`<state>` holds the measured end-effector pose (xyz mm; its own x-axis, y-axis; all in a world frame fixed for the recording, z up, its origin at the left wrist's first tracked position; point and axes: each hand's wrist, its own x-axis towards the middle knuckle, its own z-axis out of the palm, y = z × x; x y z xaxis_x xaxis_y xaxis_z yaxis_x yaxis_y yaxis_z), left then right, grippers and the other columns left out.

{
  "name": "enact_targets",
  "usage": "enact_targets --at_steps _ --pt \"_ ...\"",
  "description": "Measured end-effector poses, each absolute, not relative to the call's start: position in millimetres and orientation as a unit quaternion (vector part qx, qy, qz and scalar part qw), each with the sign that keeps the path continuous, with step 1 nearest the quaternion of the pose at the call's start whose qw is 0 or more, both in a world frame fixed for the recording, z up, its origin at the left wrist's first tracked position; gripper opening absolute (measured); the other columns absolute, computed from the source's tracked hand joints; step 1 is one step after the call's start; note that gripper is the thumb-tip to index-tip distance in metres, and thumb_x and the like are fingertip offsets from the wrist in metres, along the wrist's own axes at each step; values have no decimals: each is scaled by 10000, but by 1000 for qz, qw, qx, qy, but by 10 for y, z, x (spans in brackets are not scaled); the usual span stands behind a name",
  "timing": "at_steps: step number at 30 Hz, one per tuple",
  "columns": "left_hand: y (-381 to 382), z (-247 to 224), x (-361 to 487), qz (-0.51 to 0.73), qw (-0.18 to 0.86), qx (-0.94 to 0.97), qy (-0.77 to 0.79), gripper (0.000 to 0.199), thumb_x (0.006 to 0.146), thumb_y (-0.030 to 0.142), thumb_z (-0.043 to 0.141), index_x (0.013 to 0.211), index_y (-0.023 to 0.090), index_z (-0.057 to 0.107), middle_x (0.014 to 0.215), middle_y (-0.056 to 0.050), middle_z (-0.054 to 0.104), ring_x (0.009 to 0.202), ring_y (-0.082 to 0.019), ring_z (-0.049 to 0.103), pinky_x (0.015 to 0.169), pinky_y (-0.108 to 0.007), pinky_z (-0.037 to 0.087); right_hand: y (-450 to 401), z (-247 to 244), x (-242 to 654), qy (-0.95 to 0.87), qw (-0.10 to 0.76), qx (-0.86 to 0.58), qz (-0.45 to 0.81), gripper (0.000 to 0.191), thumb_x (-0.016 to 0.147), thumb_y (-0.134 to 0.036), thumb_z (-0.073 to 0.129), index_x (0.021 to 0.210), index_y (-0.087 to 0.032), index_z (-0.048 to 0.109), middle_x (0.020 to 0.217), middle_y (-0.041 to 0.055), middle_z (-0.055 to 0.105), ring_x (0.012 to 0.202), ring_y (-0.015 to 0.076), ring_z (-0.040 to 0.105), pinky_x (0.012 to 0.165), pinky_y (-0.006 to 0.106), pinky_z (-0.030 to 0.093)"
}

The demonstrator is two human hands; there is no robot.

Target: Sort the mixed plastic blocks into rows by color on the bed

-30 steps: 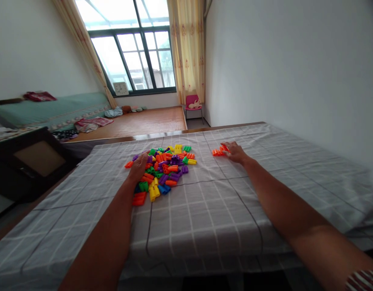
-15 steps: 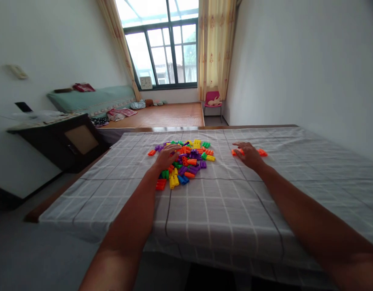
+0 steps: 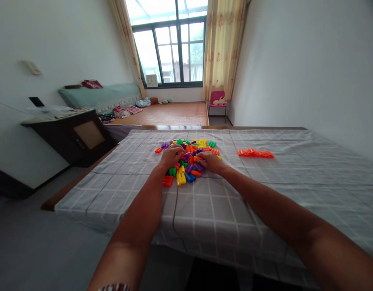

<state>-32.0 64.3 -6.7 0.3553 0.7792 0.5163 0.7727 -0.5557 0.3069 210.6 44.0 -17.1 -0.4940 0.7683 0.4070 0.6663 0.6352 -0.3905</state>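
A heap of colourful plastic building blocks (image 3: pixel 181 178), tube-shaped and joined side by side, lies on the cloth-covered table. At the heap's left side, my left hand (image 3: pixel 170 157) has its fingers curled about an orange block (image 3: pixel 180 154). My right hand (image 3: pixel 212 161) reaches in from the right, its fingers and thumb closed at the end of another orange block (image 3: pixel 197 159). The undersides of both hands are hidden. Farther right, a row of orange blocks (image 3: pixel 255 153) lies by itself, apart from both hands.
A checked grey tablecloth (image 3: pixel 210 210) covers the table and hangs over its near edge. Beyond stand a bed (image 3: pixel 177 113) and a pink chair (image 3: pixel 217 97). A dark cabinet (image 3: pixel 65 129) is at the left, with a white wall at the right.
My right hand has moved left from the orange row to the heap and closed at an orange block. My left hand stays at the heap, its fingers more curled. The view has shifted slightly.
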Motion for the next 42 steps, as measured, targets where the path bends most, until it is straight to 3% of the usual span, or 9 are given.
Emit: enact_targets --at_steps 4,7,10,15,19,25,33,38,42 --pt "546 107 -167 290 9 856 428 300 839 148 517 1031 245 727 1149 -16 693 1107 -178 588 1038 -338 419 482 -134 2402 -779 347 -481 201 209 890 -327 568 1028 -189 642 974 64 718 861 192 669 777 316 517" --pt "462 291 -5 151 34 906 395 431 767 47 503 1086 246 714 1105 -15 715 1083 -183 600 986 -314 445 455 -107 2705 -718 391 -478 322 219 886 -303 555 1063 -184 604 975 60 707 818 170 675 721 302 544" --pt "390 434 115 26 7 916 401 491 718 13 507 1097 248 713 1110 -25 716 1079 -210 598 957 -324 443 355 -107 3010 -690 401 -485 358 232 860 -276 587 1066 -169 597 935 62 707 816 166 674 727 297 548" --pt "335 550 218 -54 -74 913 397 368 744 95 582 1046 245 728 1148 -44 694 1092 -236 575 973 -323 393 150 -176 3459 -701 317 -558 313 232 870 -262 587 1070 -151 624 913 77 722 766 164 672 680 280 538" --pt "316 652 331 -102 -88 902 410 276 762 173 624 1010 240 728 1101 -65 682 1041 -251 584 898 -327 413 21 -181 3698 -751 256 -575 199 194 866 -249 601 1021 -167 684 1034 92 721 827 186 681 796 320 528" --pt "285 820 565 -200 -87 858 465 126 781 199 593 835 168 703 913 -109 674 900 -246 606 821 -338 453 -115 -121 3815 -814 184 -520 182 432 830 -288 660 1245 -176 618 1188 114 674 928 194 671 851 295 503" --pt "379 731 548 -144 -81 884 438 174 642 125 660 807 178 664 918 -111 682 914 -262 625 833 -356 481 -49 -134 3926 -797 227 -514 221 327 699 -275 769 990 -185 651 968 53 704 808 176 663 715 276 521" --pt "436 788 566 -38 -48 875 481 210 643 236 701 848 207 667 848 -57 691 823 -241 642 770 -328 492 154 19 4327 -719 366 -538 245 336 702 -280 760 1007 -193 648 970 55 707 825 168 664 766 303 540" --pt "390 664 1088 123 30 888 441 253 757 318 660 982 203 655 971 -44 698 882 -203 642 793 -293 497 262 12 4550 -651 470 -555 219 372 738 -314 719 1077 -188 631 1007 74 694 875 188 656 774 326 550"
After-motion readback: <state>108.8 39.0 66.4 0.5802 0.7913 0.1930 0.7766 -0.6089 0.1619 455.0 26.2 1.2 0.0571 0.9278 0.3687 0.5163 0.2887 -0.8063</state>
